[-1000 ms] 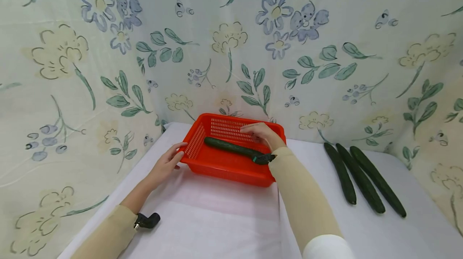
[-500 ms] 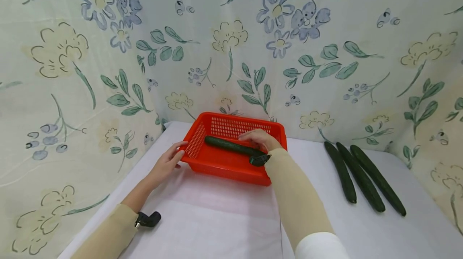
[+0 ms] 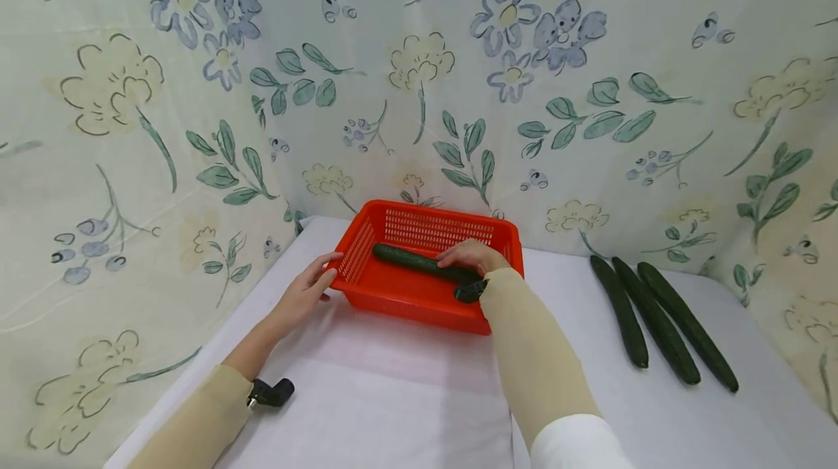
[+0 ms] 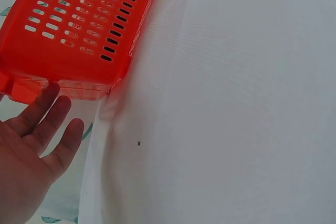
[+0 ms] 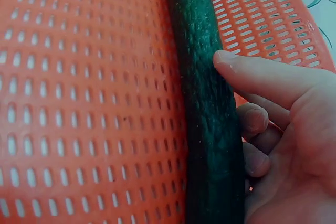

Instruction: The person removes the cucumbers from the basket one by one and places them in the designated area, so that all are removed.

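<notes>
A red plastic basket [image 3: 406, 313] with slotted walls stands on the white cloth. One dark green cucumber [image 3: 409, 259] lies lengthwise inside it. My left hand [image 3: 304, 298] holds the basket's left rim; in the left wrist view several of its fingers [image 4: 63, 148] stretch loosely beside the end wall, and the thumb is hidden there. Inside the basket my right hand [image 3: 474, 257] grips the cucumber near its right end. The right wrist view shows the thumb [image 5: 252, 72] on the cucumber's surface [image 5: 207, 98] and curled fingers against its side.
Three more cucumbers [image 3: 661, 323] lie side by side on the white-covered table [image 3: 393, 411] at the right. A flower-patterned cloth [image 3: 419, 134] hangs close behind the basket and along the left side.
My right hand has lowered from above the basket floor, and its fingers have closed onto the cucumber. The left hand stays at the basket rim. The head view has shifted slightly.
</notes>
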`<control>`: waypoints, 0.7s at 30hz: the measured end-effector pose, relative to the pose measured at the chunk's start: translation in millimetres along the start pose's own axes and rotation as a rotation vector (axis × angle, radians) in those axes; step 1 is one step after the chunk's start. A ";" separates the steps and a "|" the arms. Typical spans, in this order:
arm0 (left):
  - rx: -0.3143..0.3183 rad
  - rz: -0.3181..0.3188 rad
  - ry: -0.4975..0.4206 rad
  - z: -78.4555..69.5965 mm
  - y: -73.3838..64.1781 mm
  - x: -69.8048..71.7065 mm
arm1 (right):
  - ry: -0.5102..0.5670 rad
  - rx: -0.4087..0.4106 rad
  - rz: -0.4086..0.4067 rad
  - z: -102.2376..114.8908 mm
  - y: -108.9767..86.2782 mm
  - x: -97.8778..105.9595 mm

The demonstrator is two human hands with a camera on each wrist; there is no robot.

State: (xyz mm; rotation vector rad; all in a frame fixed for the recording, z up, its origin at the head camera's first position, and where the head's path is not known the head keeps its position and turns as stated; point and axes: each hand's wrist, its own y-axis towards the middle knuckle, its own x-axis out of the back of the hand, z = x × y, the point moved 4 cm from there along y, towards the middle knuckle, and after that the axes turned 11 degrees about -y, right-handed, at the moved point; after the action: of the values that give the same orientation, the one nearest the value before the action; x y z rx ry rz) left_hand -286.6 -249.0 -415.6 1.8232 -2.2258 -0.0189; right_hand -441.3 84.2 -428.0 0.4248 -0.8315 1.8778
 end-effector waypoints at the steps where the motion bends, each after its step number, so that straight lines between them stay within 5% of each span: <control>1: -0.003 -0.002 0.008 3.5 2.6 0.6 | -0.016 0.004 0.000 0.0 0.0 1.2; 7: -0.013 -0.005 0.023 24.9 9.2 6.0 | -0.045 -0.014 -0.011 -2.6 -1.5 -3.2; 21: -0.036 -0.002 0.043 26.5 5.1 7.1 | -0.070 -0.008 -0.032 -4.2 -5.8 -9.1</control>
State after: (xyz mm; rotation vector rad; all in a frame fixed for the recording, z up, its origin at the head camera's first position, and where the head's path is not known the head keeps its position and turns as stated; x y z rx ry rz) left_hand -298.3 -258.9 -438.9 1.7902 -2.1796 -0.0201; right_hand -431.8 82.7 -434.4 0.4986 -0.8740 1.8384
